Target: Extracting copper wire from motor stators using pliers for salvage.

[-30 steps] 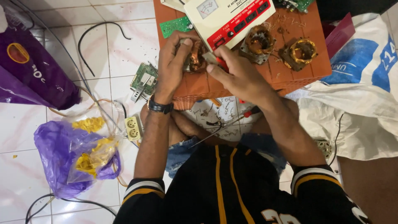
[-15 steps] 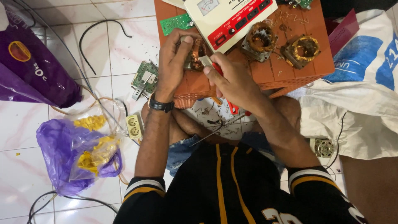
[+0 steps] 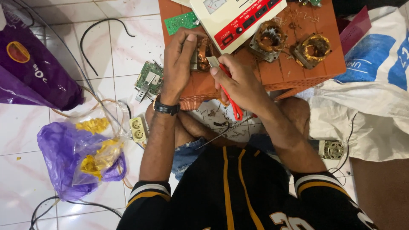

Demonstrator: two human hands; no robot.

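Gripping a copper-wound coil (image 3: 201,54) on the orange crate (image 3: 298,70) in the upper middle of the frame, the left hand (image 3: 179,64) is steadying it while the right hand (image 3: 238,83), closed around red-handled cutters (image 3: 230,100), is pointing their tip up-left into it, handles trailing down-right.

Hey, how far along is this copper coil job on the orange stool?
Done, by the look of it: copper scraps litter the orange stool. In hand: the left hand holds a copper coil while the right hand works red-handled pliers at it. Left: two more coils sit untouched, copper windings intact.
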